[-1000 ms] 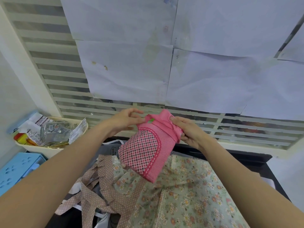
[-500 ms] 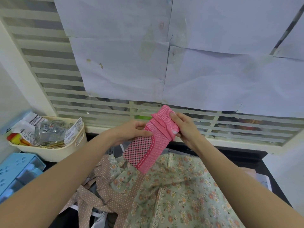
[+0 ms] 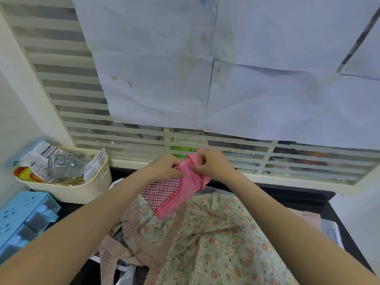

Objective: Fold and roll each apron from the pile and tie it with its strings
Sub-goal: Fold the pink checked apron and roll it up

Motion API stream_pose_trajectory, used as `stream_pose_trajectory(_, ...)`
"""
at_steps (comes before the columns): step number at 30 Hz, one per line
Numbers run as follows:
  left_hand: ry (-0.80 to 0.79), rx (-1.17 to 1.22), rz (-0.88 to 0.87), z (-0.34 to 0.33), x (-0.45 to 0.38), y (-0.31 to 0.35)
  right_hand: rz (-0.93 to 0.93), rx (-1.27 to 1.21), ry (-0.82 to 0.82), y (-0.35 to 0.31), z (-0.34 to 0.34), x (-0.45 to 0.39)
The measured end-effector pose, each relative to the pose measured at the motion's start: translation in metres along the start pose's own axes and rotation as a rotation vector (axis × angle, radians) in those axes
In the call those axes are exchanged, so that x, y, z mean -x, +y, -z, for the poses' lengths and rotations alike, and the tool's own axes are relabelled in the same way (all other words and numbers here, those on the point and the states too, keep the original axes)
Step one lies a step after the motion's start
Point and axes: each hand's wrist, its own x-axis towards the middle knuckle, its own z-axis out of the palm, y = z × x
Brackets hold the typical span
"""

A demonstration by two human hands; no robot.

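Pinching the top end of the rolled pink apron [image 3: 174, 194], your left hand [image 3: 164, 168] and right hand [image 3: 211, 166] meet at the same spot, fingers curled tight on the cloth with hardly any gap between the two hands. Your right hand's fingers close on a pink strap [image 3: 194, 157] that loops up over the top of the roll, while your left hand grips the edge just beside it. From that grip the roll hangs down and toward your left arm, lifted clear above the floral apron [image 3: 216, 239] spread below it. The roll is a compact, soft tube: plain pink woven cloth on its right side, a panel of small pink, black and white checks on its left, the two divided by a curved line of white stitching. Beneath it, the floral apron is pale green with small orange and pink flowers and a strip of cream lace, and its brown ties [image 3: 123, 243] with white dots trail off in a loose tangle. Farther to your left stand a cream plastic basket [image 3: 82, 192] holding packets and a clear jar, and a light blue plastic organiser [image 3: 22, 219].
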Motion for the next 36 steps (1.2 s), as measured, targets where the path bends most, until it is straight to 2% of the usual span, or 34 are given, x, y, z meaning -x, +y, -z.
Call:
stream_pose_trajectory(2, -0.004, -0.064, -0.023, 0.000, 0.002, -0.008, -0.108, -0.419, -0.067, 0.000, 0.004, 0.003)
stream_pose_trajectory(5, -0.025, -0.032, -0.050, 0.009, 0.012, -0.018, -0.305, -1.095, 0.007, 0.008, 0.012, 0.003)
stream_pose_trajectory(6, -0.041, 0.023, -0.051, 0.012, 0.015, -0.019, -0.369, -1.236, 0.040, 0.011, 0.015, 0.002)
stream_pose_trajectory(8, -0.071, 0.161, -0.062, 0.018, 0.018, -0.019, -0.458, -1.348, 0.105, 0.020, 0.016, 0.003)
stream_pose_trajectory(10, -0.057, 0.273, -0.076, 0.022, 0.020, -0.020, -0.529, -1.313, 0.149, 0.030, 0.013, 0.004)
stream_pose_trajectory(12, 0.029, 0.494, -0.063, 0.024, 0.019, -0.022, -0.614, -1.193, 0.115, 0.039, 0.010, 0.010)
stream_pose_trajectory(15, 0.084, 0.803, -0.033, 0.022, 0.018, -0.021, -0.653, -0.841, -0.152, 0.042, 0.004, 0.017)
stream_pose_trajectory(17, 0.084, 0.890, -0.003, 0.017, 0.015, -0.019, -0.604, -0.632, -0.362, 0.034, 0.002, 0.020)
stream_pose_trajectory(18, 0.101, 0.941, 0.016, 0.016, 0.013, -0.016, -0.578, -0.610, -0.414, 0.030, 0.001, 0.022)
stream_pose_trajectory(20, 0.154, 1.054, 0.055, 0.018, 0.010, -0.011, -0.492, -0.595, -0.413, 0.028, -0.001, 0.022)
stream_pose_trajectory(22, 0.165, 1.127, 0.073, 0.021, 0.011, -0.012, -0.357, -0.450, -0.400, 0.026, 0.001, 0.021)
stream_pose_trajectory(24, 0.127, 1.150, 0.077, 0.022, 0.012, -0.015, -0.268, -0.562, -0.303, 0.023, 0.003, 0.018)
stream_pose_trajectory(27, 0.042, 1.123, 0.095, 0.019, 0.015, -0.023, -0.212, -0.833, -0.002, 0.009, 0.008, 0.014)
stream_pose_trajectory(28, 0.010, 1.109, 0.093, 0.017, 0.017, -0.023, -0.176, -0.917, -0.004, 0.004, 0.010, 0.013)
stream_pose_trajectory(30, -0.022, 1.114, 0.083, 0.014, 0.019, -0.021, -0.068, -1.074, -0.153, -0.008, 0.009, 0.012)
stream_pose_trajectory(32, -0.023, 1.150, 0.061, 0.011, 0.019, -0.017, -0.029, -1.043, -0.271, -0.018, 0.004, 0.012)
stream_pose_trajectory(34, -0.017, 1.170, 0.048, 0.010, 0.020, -0.014, -0.048, -0.969, -0.252, -0.022, -0.001, 0.011)
stream_pose_trajectory(36, -0.016, 1.180, 0.068, 0.011, 0.020, -0.014, -0.076, -1.001, -0.214, -0.020, -0.004, 0.011)
